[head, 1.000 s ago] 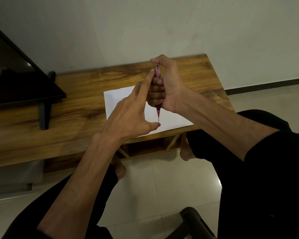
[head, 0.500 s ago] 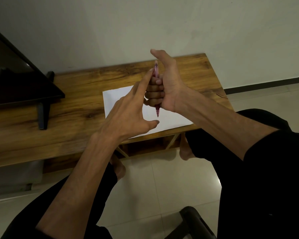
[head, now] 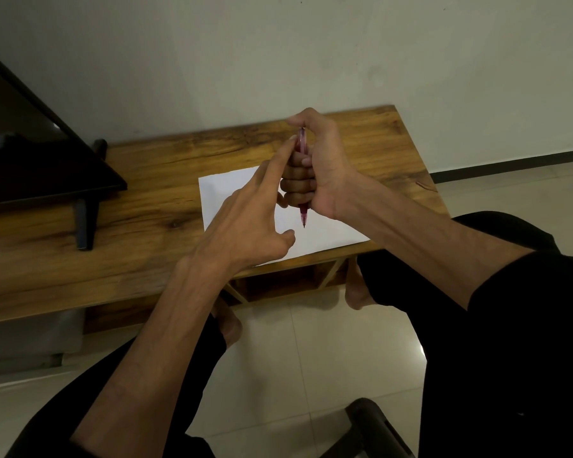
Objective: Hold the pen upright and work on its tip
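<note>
While a pale wall is filling the top of the view, a long wooden table is standing against it, running from the left edge to right of centre. A pale tiled floor is spreading below the table, and the person's legs in black trousers are showing on either side of it, with bare feet near the table's front edge. A dark screen is standing on a black stand at the left end of the table. A white sheet of paper is lying flat on the table near its front edge, partly covered by both hands.

Above the paper, the right hand is gripping a red pen in a closed fist, all four fingers curled tightly round the barrel and the thumb bending over its top end. That pen is standing nearly upright, tip pointing down and hanging just above the paper, apart from it. Just left of the fist, the left hand is holding nothing, its fingers spread; its forefinger is stretching up to touch the upper part of the pen, while its thumb is pointing toward the tip without reaching it.
</note>
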